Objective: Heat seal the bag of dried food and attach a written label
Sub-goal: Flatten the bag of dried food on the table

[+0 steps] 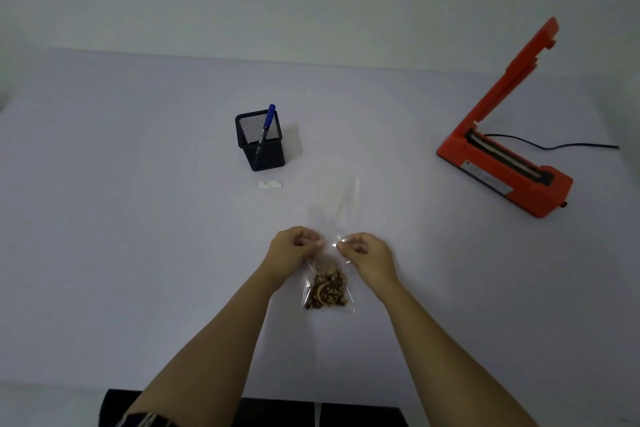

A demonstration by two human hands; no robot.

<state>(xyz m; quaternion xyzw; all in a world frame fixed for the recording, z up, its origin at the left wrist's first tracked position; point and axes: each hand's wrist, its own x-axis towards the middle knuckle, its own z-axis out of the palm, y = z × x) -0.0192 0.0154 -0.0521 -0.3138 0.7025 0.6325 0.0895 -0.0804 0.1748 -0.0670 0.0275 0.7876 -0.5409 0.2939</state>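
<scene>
I can't make out any writing on the label (270,184); the black power cord (581,146) runs out of sight toward three o'clock.

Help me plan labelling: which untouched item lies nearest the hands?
The small white label, flat before the mesh pen holder; the orange sealer sits farther right.

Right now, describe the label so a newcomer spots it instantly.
Find the black mesh pen holder on the table. Just in front of it, toward the person, lies the label: a small white rectangle, flat on the surface, unlike the upright holder.
</scene>
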